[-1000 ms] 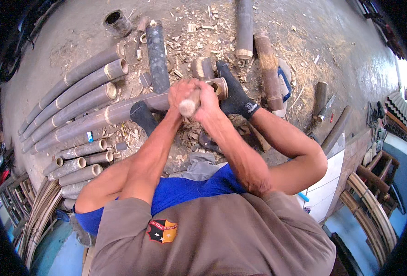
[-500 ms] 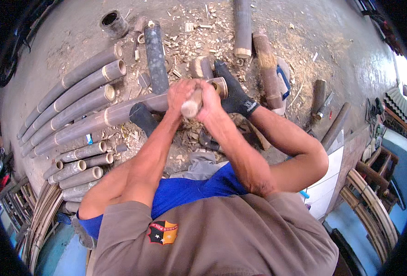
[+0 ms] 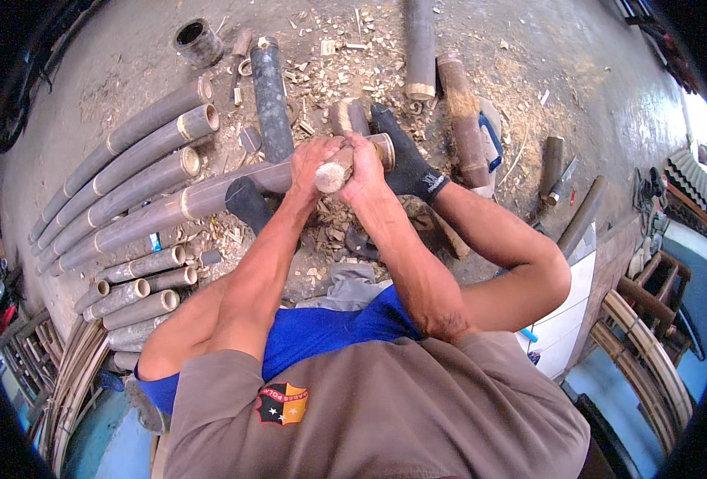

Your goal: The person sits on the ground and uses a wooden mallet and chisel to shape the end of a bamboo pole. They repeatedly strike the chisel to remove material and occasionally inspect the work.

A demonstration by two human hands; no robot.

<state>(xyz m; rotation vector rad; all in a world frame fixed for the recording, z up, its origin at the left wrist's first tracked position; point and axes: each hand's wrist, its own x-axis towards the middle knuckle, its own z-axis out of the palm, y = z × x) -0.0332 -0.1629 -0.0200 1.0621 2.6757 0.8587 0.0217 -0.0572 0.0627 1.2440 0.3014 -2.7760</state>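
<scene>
A long dark bamboo pole (image 3: 209,197) slants from the left up to an open cut end near the middle. Above that end, my left hand (image 3: 313,165) and my right hand (image 3: 367,172) are side by side, closed around a thick wooden handle (image 3: 333,176) whose pale round butt points up toward me. What the handle's lower end joins or touches is hidden under my hands. My right foot in a black sock (image 3: 405,152) lies beside the pole's cut end. My left foot, in a dark sock (image 3: 248,203), presses against the pole's near side.
Several dark bamboo poles (image 3: 122,172) lie at the left, with shorter bamboo pieces (image 3: 146,309) nearer me. Wood chips (image 3: 329,76) litter the floor. A bamboo tube with a shaved patch (image 3: 461,112) and a knife (image 3: 563,182) lie to the right; a tin can (image 3: 198,41) stands far left.
The handle's butt has tipped slightly farther from me, and my hands have shifted a little with it. Both keep their grip. The pole stays in place.
</scene>
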